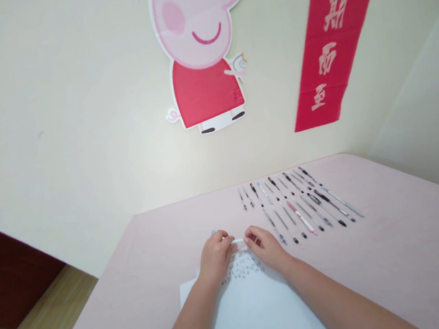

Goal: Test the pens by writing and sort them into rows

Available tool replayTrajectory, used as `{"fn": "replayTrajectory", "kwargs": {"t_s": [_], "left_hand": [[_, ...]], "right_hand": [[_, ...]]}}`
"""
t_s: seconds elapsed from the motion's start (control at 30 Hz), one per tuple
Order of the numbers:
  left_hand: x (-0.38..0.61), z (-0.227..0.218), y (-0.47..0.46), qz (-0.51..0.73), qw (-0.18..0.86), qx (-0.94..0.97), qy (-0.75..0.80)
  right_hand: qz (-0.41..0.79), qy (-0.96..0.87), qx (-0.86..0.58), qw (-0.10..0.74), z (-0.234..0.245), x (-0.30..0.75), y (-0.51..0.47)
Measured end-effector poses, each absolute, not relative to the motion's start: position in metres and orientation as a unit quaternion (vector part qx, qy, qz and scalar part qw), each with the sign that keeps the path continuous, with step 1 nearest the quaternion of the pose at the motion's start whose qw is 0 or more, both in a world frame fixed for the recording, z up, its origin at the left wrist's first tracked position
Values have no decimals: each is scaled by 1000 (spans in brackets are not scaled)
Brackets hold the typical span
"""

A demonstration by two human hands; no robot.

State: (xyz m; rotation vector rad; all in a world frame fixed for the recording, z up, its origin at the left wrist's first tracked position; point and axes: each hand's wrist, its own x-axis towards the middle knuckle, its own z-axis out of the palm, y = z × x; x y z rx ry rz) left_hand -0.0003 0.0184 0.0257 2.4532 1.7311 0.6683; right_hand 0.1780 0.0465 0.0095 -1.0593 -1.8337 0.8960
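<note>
Single head-worn view, near above table (396, 251), facing forward and down, toward wall (84, 115)

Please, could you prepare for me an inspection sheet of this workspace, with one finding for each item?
Surface: pale pink table, set against the wall.
Job's things: slim pale stick-like object between the hands; white paper with small dark marks near its far end, unreadable here.
Clutter: pens and similar thin items in two slanting rows, a pink-and-white pen among them.
Grippers: two bare hands; left hand and right hand each pinch one side of the pale object.
Cables: nothing seen.
Surroundings: cartoon pig cutout and red banner on the wall; wood-look floor at lower left.
</note>
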Motion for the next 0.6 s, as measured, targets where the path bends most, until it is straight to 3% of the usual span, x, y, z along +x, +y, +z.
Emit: {"fn": "replayTrajectory", "kwargs": {"t_s": [0.6], "left_hand": [[2,30,17,217,27,803,554]], "right_hand": [[322,-754,-426,383,9,178,48]]}}
